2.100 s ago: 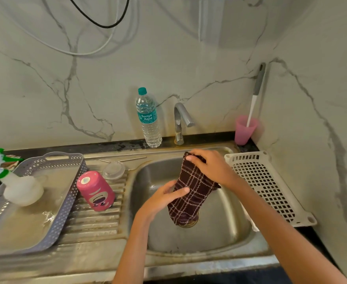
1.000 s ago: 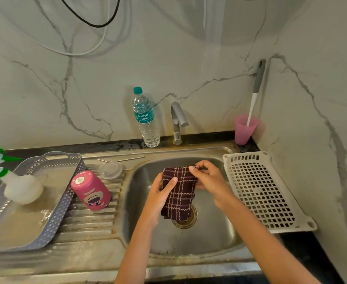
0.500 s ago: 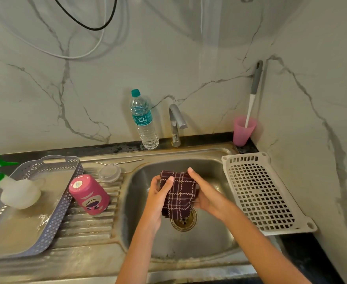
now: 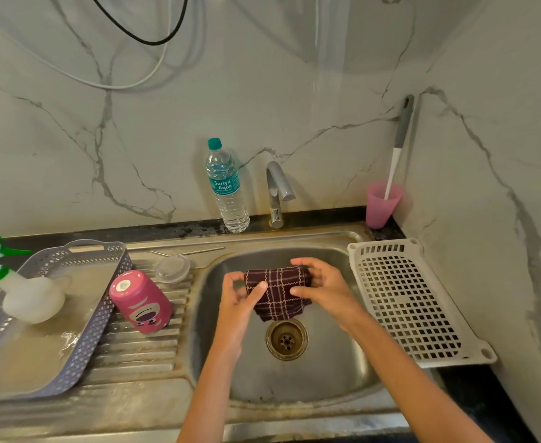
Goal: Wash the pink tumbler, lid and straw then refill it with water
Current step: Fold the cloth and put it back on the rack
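Note:
The pink tumbler stands upside down on the ribbed drainboard, left of the sink basin. Its clear lid lies just behind it, and the thin metal straw lies along the back of the drainboard. Over the basin, my left hand and my right hand both hold a folded dark checked cloth, one at each side. The cloth hangs just above the drain.
A water bottle and the tap stand at the back. A pink cup with a brush sits in the corner. A white rack lies right of the basin. A grey tray with a spray bottle is at the left.
The cloth hung long from my right hand; both hands have folded it into a short bundle and lifted it slightly above the drain. The tumbler, lid and straw have not moved.

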A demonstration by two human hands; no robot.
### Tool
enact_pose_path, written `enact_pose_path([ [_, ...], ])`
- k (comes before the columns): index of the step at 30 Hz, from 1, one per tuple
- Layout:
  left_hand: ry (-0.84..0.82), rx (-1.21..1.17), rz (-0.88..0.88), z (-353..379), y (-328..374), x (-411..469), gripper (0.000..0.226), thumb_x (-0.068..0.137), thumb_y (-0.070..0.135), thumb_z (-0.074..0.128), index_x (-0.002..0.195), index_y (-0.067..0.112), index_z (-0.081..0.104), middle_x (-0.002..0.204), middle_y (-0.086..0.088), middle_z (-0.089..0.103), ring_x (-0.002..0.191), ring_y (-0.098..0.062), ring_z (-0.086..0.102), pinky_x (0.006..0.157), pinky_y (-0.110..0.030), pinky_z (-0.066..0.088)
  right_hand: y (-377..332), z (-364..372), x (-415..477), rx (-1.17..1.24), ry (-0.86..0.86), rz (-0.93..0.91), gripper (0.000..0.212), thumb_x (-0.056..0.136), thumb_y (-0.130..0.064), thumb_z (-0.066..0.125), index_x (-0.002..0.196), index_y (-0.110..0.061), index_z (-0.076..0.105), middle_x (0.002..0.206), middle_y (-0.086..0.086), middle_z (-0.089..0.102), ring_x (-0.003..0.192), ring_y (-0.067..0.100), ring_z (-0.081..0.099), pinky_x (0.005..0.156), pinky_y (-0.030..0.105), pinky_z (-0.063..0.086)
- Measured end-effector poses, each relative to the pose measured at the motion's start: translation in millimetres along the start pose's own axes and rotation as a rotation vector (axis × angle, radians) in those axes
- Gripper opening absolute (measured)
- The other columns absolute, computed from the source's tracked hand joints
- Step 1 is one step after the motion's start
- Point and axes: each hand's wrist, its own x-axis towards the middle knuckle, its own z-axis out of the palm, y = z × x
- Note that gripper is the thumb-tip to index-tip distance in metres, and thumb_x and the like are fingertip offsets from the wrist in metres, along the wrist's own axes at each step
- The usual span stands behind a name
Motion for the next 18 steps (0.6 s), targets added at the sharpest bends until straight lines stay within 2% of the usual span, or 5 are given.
enact_pose_path([
  [6,-0.269,0.207,0.025,-8.2,2.4,12.8,0.070,0.077,0.000,0.079,0.127,0.034,0.042,0.108,-0.007,0.072,0.102,-0.017,0.068,0.080,-0.024,0.055,-4.8,-11.0,7.6,-0.531,0.081,-0.252,0.025,0.081,-0.021,0.075,0.105,-0.021,0.066,0.107,-0.007,0.052,0.099,0.000,0.050,0.091,0.017,0.044],
  [8,-0.239,0.358,0.092,-6.5,2.6,19.9,0.061,0.075,0.007,0.082,0.121,0.035,0.053,0.115,0.000,0.063,0.107,-0.014,0.064,0.084,-0.021,0.054,-3.6,-17.3,9.2,-0.508,0.041,-0.259,0.024,0.081,-0.028,0.075,0.102,-0.024,0.065,0.116,-0.006,0.044,0.110,0.001,0.045,0.096,0.013,0.037],
  [10,-0.160,0.412,0.140,-5.3,3.8,26.9,0.049,0.072,0.016,0.085,0.111,0.033,0.062,0.117,-0.001,0.054,0.108,-0.012,0.061,0.085,-0.020,0.054,-5.2,-22.2,7.5,-0.349,-0.042,-0.178,0.022,0.084,-0.030,0.072,0.103,-0.026,0.063,0.116,-0.007,0.053,0.109,0.004,0.054,0.097,0.022,0.046],
  [14,-0.304,0.080,-0.147,7.0,4.6,31.3,0.046,0.074,0.026,0.083,0.114,0.020,0.061,0.118,-0.005,0.066,0.110,-0.019,0.065,0.094,-0.034,0.052,-13.4,-27.0,-0.6,0.002,-0.036,-0.035,0.022,0.088,-0.032,0.067,0.107,-0.030,0.058,0.106,-0.005,0.067,0.095,0.007,0.067,0.083,0.028,0.056],
  [18,-0.330,0.040,-0.246,35.2,-3.1,37.3,0.045,0.080,0.029,0.075,0.120,0.015,0.060,0.113,-0.005,0.072,0.107,-0.020,0.068,0.092,-0.035,0.053,-12.9,-37.7,-0.9,-0.028,0.148,0.052,0.038,0.089,-0.040,0.063,0.119,-0.027,0.045,0.110,-0.005,0.062,0.093,0.006,0.064,0.070,0.018,0.051],
])
